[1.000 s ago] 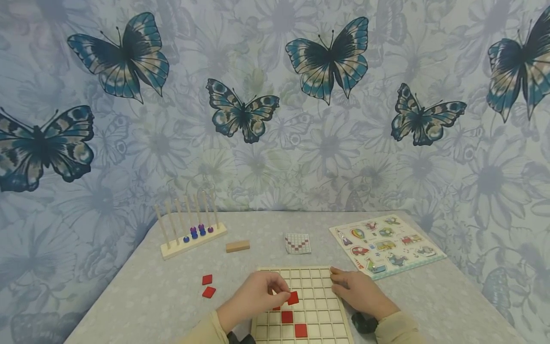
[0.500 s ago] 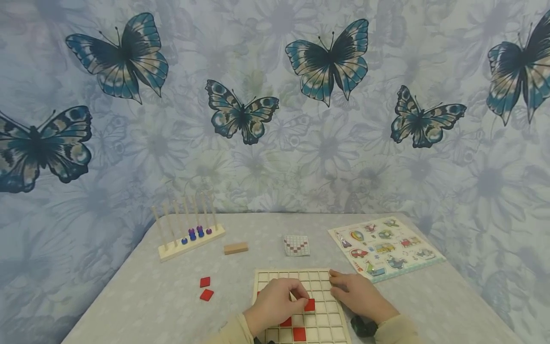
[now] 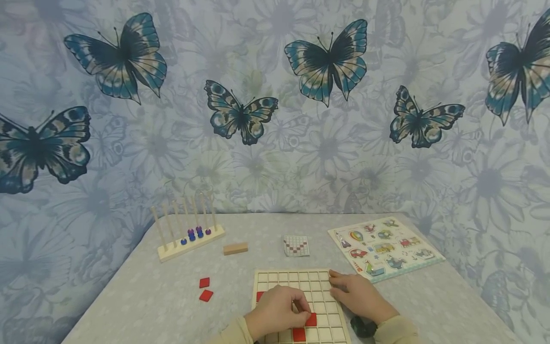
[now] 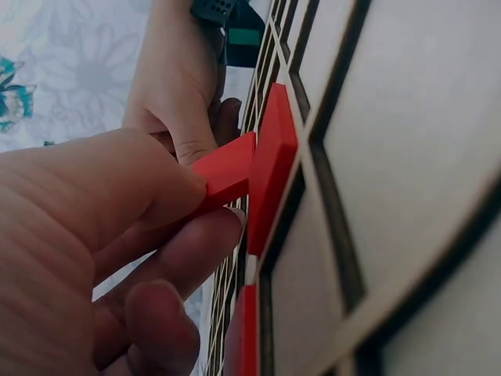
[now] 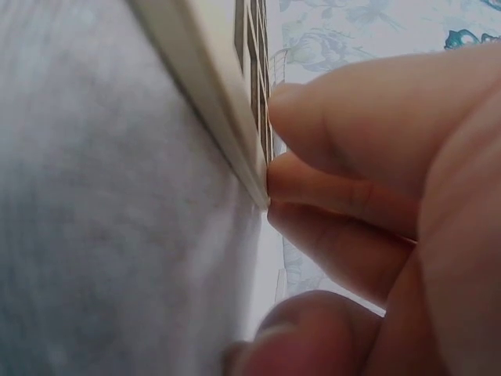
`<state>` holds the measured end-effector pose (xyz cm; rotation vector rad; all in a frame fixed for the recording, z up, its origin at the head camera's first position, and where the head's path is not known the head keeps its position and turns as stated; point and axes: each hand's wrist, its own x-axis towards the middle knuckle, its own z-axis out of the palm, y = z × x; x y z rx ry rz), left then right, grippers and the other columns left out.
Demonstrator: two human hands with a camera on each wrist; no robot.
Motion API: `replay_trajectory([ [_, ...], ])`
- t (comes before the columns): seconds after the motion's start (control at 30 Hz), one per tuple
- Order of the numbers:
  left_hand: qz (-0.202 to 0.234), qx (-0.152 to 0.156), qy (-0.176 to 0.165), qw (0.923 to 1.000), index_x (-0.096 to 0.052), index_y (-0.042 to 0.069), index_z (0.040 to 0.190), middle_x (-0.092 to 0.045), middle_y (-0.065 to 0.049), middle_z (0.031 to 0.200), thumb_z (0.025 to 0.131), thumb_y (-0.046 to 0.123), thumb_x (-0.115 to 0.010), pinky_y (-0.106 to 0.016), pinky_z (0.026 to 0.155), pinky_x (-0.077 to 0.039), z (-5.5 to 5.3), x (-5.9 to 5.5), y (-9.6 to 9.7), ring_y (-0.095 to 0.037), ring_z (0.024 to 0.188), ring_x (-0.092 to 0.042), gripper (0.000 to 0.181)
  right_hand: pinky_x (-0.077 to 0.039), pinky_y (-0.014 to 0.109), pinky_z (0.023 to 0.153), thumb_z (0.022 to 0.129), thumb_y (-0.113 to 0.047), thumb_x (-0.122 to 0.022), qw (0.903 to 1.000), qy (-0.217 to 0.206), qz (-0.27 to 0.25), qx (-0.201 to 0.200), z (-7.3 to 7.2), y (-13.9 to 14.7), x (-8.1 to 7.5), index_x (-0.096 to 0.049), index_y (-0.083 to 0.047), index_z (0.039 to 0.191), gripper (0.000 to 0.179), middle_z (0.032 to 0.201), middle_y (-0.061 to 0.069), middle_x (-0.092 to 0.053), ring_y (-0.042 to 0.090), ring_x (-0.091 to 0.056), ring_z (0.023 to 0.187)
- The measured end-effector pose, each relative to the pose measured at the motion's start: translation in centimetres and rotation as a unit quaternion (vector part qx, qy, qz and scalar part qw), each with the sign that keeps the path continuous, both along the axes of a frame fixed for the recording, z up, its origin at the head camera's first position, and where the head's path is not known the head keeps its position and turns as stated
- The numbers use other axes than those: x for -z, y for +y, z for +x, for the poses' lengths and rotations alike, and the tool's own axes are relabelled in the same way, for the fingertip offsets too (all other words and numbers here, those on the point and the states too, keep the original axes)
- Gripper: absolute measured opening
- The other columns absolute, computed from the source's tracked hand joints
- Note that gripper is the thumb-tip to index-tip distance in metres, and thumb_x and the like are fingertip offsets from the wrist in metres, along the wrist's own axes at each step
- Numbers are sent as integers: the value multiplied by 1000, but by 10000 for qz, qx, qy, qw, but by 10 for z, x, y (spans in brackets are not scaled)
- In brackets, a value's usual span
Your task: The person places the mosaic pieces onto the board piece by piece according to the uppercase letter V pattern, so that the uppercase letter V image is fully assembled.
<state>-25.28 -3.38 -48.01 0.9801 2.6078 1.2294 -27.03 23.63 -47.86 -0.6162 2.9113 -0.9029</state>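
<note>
My left hand pinches a red square tile between thumb and fingers, low over the wooden grid board. In the left wrist view the pinched tile is tilted, its edge against another red tile on the board. Red tiles sit in cells, one below the hand and another at the board's left edge; the hand hides part of the grid. My right hand rests at the board's right edge, and its fingertips touch the rim in the right wrist view.
Two loose red tiles lie left of the board. Behind it are a pattern card and a small wooden block. A peg stand with beads stands back left; a picture puzzle lies back right.
My left hand has moved right with the red tile, then down toward the cell above the lowest visible tile. The right hand has stayed at the board's edge.
</note>
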Motion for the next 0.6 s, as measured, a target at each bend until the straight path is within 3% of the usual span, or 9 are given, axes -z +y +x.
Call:
replay_trajectory([
  [0.2, -29, 49, 212, 9998, -73, 32, 81, -65, 29, 72, 86, 22, -77, -17, 58, -47, 2, 0, -1, 9, 65, -57, 12, -46, 59, 103, 99, -32, -68, 10000, 24, 26, -3, 1, -1, -2, -68, -4, 133, 44, 151, 11, -56, 41, -57, 133],
  [0.37, -101, -34, 187, 9998, -75, 32, 81, -66, 29, 73, 86, 25, -78, -18, 54, -43, 2, -2, 0, 7, 60, -54, 9, -46, 61, 103, 98, -27, -70, 9999, 115, 82, 56, 1, -2, -3, -70, -4, 131, 40, 150, 14, -56, 43, -57, 132],
  [0.6, -406, -182, 281, 9986, -77, 34, 81, -64, 31, 72, 86, 28, -80, -19, 52, -42, 2, -5, 1, 7, 58, -52, 8, -49, 58, 100, 97, -25, -71, 9994, 276, 166, 119, 2, -3, -4, -72, -7, 129, 37, 146, 10, -61, 41, -61, 127],
])
